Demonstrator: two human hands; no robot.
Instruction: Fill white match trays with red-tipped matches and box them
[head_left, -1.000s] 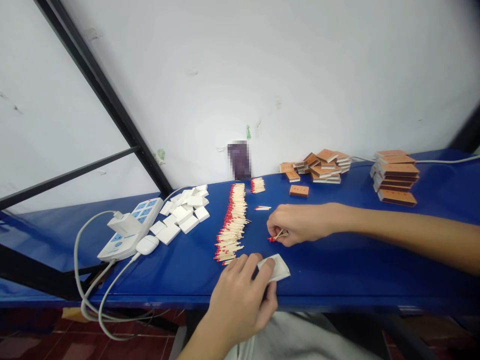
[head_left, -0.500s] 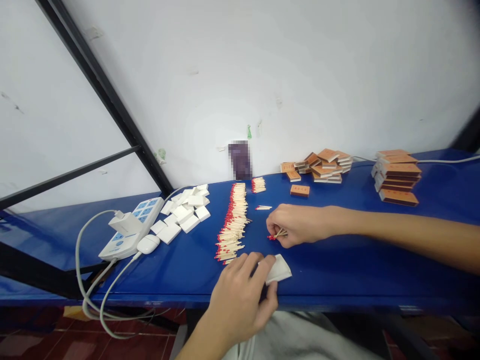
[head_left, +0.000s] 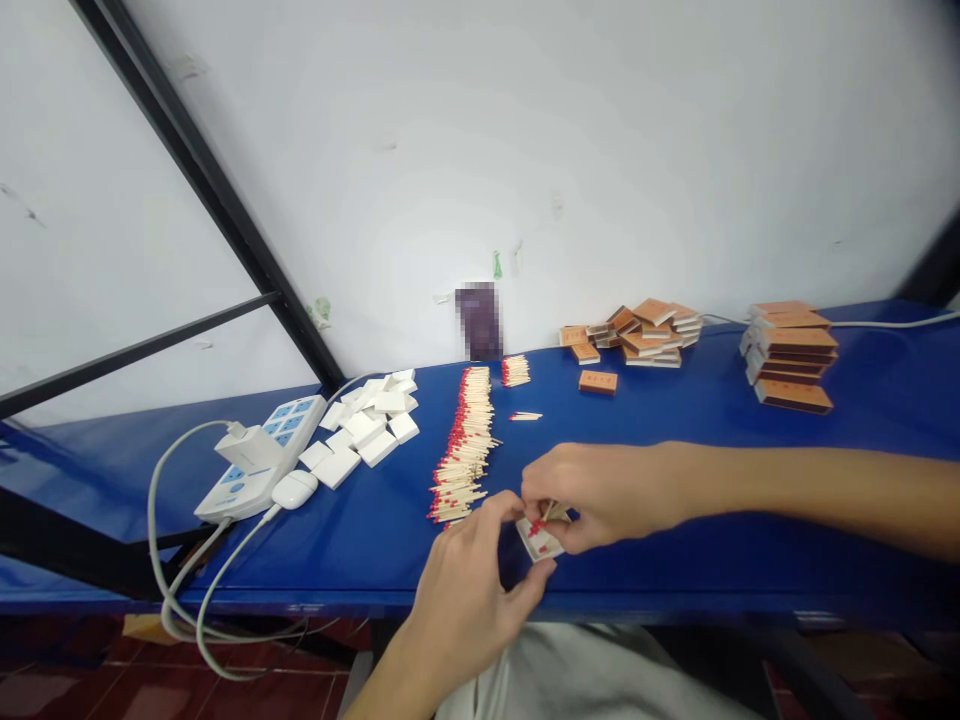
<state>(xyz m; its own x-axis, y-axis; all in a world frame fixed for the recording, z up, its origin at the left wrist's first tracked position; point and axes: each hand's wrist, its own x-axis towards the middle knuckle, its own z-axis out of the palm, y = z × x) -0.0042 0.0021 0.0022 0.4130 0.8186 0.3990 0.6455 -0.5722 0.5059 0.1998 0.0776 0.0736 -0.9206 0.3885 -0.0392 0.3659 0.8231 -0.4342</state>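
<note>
Thumb and fingers of my left hand (head_left: 480,575) hold a small white matchbox tray (head_left: 541,546) near the front edge of the blue table. My right hand (head_left: 581,495) is closed on several red-tipped matches (head_left: 538,526), their heads low over the tray or inside it. Part of the tray is hidden beneath that hand. A long row of matches (head_left: 469,440) lies on the table left of my hands. Beyond them are a smaller bunch of matches (head_left: 516,370) and a few loose matches (head_left: 526,416).
White trays (head_left: 367,425) lie heaped on the left, beside a power strip (head_left: 262,455) with plugs and cables. Orange matchboxes (head_left: 651,335) are piled at the back, and a stack of matchboxes (head_left: 793,355) stands to the right. One matchbox (head_left: 598,382) lies apart.
My right hand has moved toward me with the matches, from the table surface to over the tray. The tray in my left hand is tilted differently and its inside now shows.
</note>
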